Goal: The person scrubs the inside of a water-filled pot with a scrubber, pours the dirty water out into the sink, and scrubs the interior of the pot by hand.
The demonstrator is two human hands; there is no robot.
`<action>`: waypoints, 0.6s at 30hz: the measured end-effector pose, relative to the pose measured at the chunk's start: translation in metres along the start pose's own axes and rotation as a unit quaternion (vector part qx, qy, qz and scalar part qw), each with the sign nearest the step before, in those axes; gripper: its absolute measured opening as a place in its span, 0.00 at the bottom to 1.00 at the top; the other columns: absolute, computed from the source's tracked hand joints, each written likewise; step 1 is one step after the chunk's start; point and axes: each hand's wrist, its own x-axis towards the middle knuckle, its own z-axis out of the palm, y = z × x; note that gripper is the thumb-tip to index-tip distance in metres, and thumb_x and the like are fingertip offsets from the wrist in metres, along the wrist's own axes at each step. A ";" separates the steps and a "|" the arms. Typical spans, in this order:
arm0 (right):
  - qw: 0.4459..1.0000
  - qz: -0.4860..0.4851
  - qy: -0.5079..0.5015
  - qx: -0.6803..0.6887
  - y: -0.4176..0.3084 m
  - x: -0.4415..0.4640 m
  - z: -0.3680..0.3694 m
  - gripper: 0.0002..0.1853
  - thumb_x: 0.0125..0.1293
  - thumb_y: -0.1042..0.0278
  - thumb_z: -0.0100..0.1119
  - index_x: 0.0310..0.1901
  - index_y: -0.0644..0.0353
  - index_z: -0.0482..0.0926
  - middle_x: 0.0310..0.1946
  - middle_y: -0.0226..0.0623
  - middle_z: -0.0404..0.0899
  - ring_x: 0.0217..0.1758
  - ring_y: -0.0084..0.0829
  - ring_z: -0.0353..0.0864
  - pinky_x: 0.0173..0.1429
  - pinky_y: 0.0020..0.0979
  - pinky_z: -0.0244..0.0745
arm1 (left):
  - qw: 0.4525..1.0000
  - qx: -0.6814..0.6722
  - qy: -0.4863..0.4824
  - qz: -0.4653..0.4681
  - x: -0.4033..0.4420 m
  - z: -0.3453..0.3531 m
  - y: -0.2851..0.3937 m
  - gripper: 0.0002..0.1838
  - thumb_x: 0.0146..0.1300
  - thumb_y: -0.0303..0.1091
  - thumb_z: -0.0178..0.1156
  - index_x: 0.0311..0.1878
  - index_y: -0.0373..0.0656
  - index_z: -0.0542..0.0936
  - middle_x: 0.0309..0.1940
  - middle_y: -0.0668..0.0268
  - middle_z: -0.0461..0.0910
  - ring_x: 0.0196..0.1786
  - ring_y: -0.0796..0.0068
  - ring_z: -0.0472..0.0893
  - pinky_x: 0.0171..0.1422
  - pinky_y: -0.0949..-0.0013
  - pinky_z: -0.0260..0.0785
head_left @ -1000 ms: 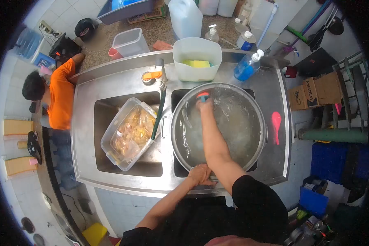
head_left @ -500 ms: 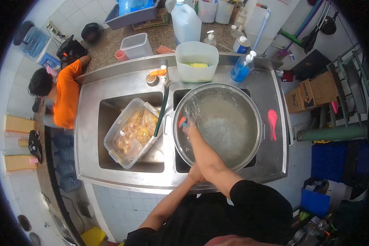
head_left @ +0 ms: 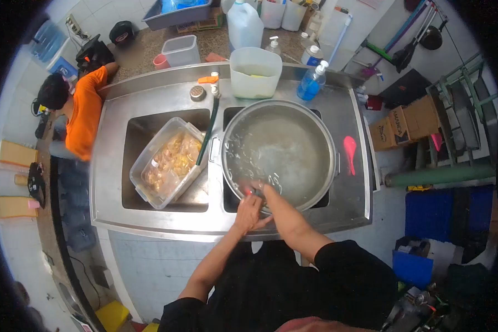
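Both hands at pot (head_left: 334, 155) — left hand (head_left: 249, 213) on rim; right hand (head_left: 260, 186) inside, by red item (head_left: 249, 190); grips unclear.

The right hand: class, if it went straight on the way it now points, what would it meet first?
Probably the left wall of the metal pot, as the right hand seems to point that way; blur and unclear depth leave this uncertain.

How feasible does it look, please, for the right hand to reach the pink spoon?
Probably yes: the pink spoon lies uncovered, though the pot stands between it and the right hand.
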 end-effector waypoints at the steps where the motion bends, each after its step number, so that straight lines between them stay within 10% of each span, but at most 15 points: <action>1: 1.000 0.002 0.003 -0.024 0.005 -0.004 -0.012 0.15 0.61 0.50 0.59 0.41 0.53 0.78 0.34 0.31 0.77 0.33 0.31 0.76 0.28 0.35 0.70 | 0.999 0.030 0.030 -0.010 0.002 0.007 0.001 0.26 0.52 0.52 0.67 0.42 0.39 0.75 0.37 0.58 0.75 0.44 0.56 0.74 0.50 0.55 0.65; 7: 0.986 -0.014 0.075 -0.147 0.014 -0.027 -0.096 0.16 0.61 0.52 0.60 0.42 0.55 0.79 0.37 0.32 0.79 0.36 0.33 0.78 0.31 0.38 0.73 | 0.988 0.103 0.049 -0.104 0.009 0.032 0.006 0.21 0.54 0.51 0.61 0.34 0.38 0.79 0.35 0.53 0.78 0.44 0.54 0.75 0.50 0.57 0.63; 18: 0.907 -0.105 0.238 -0.330 -0.050 -0.048 -0.218 0.16 0.60 0.56 0.60 0.45 0.57 0.81 0.43 0.35 0.82 0.42 0.35 0.81 0.36 0.43 0.78 | 0.908 0.214 -0.218 -0.287 0.042 0.023 0.007 0.28 0.60 0.56 0.49 0.37 0.41 0.88 0.44 0.55 0.84 0.58 0.59 0.74 0.71 0.51 0.46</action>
